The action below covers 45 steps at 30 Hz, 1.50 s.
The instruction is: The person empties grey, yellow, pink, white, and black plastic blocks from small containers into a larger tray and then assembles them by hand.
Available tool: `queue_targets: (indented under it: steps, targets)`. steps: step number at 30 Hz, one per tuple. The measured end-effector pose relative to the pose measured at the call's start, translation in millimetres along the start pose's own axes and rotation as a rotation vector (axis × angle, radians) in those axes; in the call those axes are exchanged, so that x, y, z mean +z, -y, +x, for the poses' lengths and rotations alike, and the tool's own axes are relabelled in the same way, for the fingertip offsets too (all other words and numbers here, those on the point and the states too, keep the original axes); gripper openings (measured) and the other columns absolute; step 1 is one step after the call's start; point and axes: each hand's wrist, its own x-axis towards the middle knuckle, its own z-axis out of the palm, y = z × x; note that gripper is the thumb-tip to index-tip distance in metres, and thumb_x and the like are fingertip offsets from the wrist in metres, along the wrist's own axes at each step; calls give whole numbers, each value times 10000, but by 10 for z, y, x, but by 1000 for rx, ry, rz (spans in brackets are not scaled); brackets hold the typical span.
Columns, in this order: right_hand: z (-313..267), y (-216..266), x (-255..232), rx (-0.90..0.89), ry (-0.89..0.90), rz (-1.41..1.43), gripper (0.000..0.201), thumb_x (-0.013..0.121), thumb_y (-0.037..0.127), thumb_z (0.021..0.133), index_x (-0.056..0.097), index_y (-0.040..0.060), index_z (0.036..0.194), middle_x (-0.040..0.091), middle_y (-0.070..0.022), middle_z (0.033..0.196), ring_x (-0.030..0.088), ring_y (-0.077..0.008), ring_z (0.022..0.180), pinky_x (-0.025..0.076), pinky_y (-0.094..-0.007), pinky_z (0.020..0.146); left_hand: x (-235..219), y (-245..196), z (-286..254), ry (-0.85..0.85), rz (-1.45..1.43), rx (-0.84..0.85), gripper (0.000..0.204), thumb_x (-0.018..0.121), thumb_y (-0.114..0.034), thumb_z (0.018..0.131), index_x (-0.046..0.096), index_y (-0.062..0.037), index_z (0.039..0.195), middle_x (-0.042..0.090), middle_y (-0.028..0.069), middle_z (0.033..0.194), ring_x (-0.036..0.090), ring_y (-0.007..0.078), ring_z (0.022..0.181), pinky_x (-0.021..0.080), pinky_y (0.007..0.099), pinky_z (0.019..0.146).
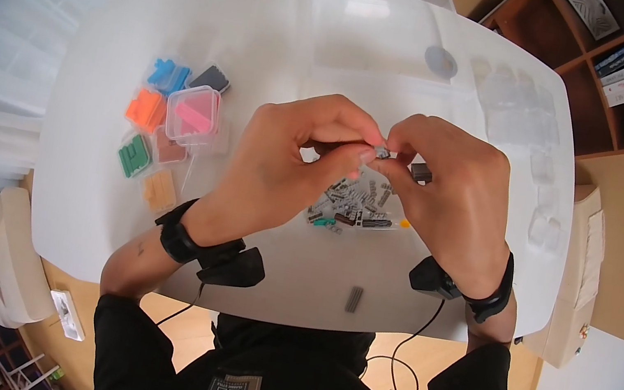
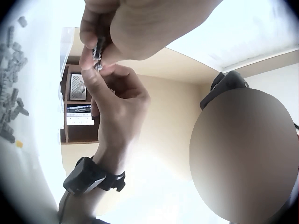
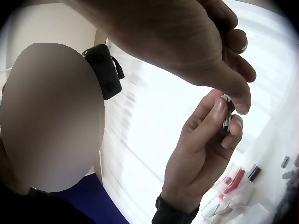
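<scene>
Thumb and fingertips of my left hand pinch a small grey piece above the table. Meeting it from the other side, my right hand pinches at the same spot; a darker grey block shows by its curled fingers. In the left wrist view the piece is dark and ridged, with a smaller light bit at the right fingertips. The right wrist view shows the piece along the left fingers, partly covered by them.
Loose grey pieces lie on the table beneath the hands. Small clear boxes with coloured parts stand at the left. A grey strip lies near the front edge, and clear trays are at the back right.
</scene>
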Motion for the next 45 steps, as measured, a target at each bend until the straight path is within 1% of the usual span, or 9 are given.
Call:
queue_targets:
  steps: [3, 5, 20, 27, 30, 33, 38, 42, 45]
  targets:
    - [5, 40, -40, 52, -6, 52, 198, 722, 121, 705, 568, 63, 814, 578, -70, 685, 567, -288, 591, 431, -366, 499, -14, -55, -10, 13, 39, 7, 142, 568, 60, 861, 581, 35, 1000, 676, 109, 928, 614, 117, 735, 483, 229, 720]
    - [4, 53, -36, 52, -69, 83, 208, 785, 84, 659, 662, 54, 825, 619, -53, 699, 550, -198, 519, 437, -277, 489, -8, -71, -13, 30, 38, 62, 150, 578, 78, 845, 590, 32, 987, 676, 106, 922, 623, 123, 740, 485, 232, 721]
    - [-38, 13, -35, -11, -27, 30, 188, 768, 65, 652, 675, 39, 813, 645, -68, 717, 597, -216, 554, 463, -279, 511, 109, -41, -73, -57, 278, 242, 133, 611, 57, 828, 626, 9, 951, 689, 84, 905, 675, 152, 810, 508, 237, 728]
    - [-6, -12, -49, -23, 2, 32, 180, 767, 77, 670, 668, 34, 813, 638, -63, 713, 588, -205, 542, 461, -270, 499, 39, -42, -39, -17, 262, 210, 140, 595, 59, 840, 613, 15, 972, 685, 85, 903, 662, 143, 795, 505, 235, 726]
    - [13, -11, -58, -55, 2, 32, 185, 766, 81, 680, 667, 29, 827, 632, -62, 718, 571, -196, 528, 452, -263, 488, -5, -51, -6, 8, 60, 111, 156, 565, 66, 861, 591, 27, 1009, 671, 104, 961, 635, 134, 812, 503, 239, 717]
    - [17, -20, -63, -58, -36, 105, 175, 724, 155, 715, 642, 70, 844, 592, -49, 718, 569, -262, 589, 435, -340, 501, -38, -53, 15, 34, -119, 134, 172, 540, 75, 873, 571, 37, 1038, 650, 118, 1010, 606, 125, 820, 498, 241, 709]
    - [31, -25, -108, -73, -40, 190, 217, 770, 43, 676, 683, 22, 873, 638, -81, 717, 578, -183, 544, 449, -245, 470, -39, -37, 3, -7, 7, 195, 175, 556, 75, 844, 627, 0, 985, 667, 77, 945, 645, 143, 764, 505, 226, 663]
    - [7, -24, -92, -62, -56, 213, 197, 768, 37, 680, 688, 21, 860, 642, -78, 703, 582, -176, 549, 458, -242, 473, -21, -45, -15, -14, 90, 256, 175, 570, 71, 838, 628, -2, 986, 669, 81, 931, 656, 153, 736, 508, 228, 646]
    - [-12, -49, -62, -39, -55, 218, 154, 729, 62, 681, 672, 61, 825, 626, -63, 712, 587, -256, 586, 437, -323, 502, -22, -47, -12, 13, 183, 328, 180, 573, 76, 832, 628, 1, 987, 670, 88, 921, 666, 163, 721, 513, 230, 639]
